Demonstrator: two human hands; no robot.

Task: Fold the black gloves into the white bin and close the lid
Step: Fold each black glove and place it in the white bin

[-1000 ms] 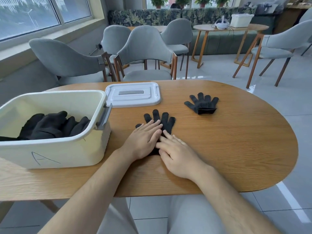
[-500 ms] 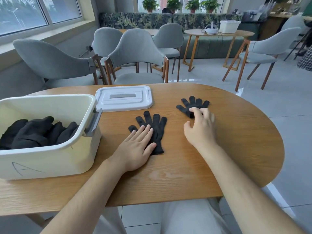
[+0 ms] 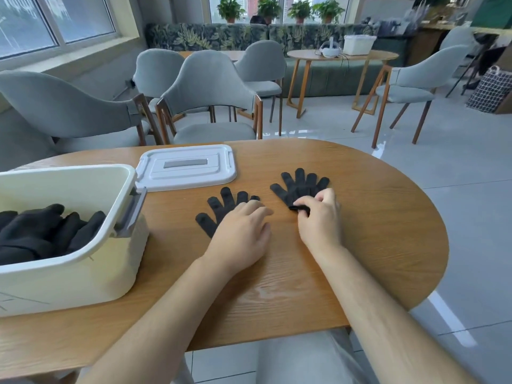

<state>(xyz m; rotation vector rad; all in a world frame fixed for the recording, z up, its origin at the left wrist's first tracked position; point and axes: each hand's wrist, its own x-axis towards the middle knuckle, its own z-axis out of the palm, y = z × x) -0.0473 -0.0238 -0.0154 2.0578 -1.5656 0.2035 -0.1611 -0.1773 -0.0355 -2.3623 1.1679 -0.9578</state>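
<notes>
My left hand flat on near glove; right hand pinches far glove at cuff. Likely soft, limp, light; cuff grips best.

We see the left glove and the right glove, both black, like the pile of gloves in the bin, which is creamy white. The lid is white with a grey strip (its handle). The table is brown wood with wavy lines. The chairs are grey. The sofa is green with leaves, and the bag has black-and-white checks.
</notes>
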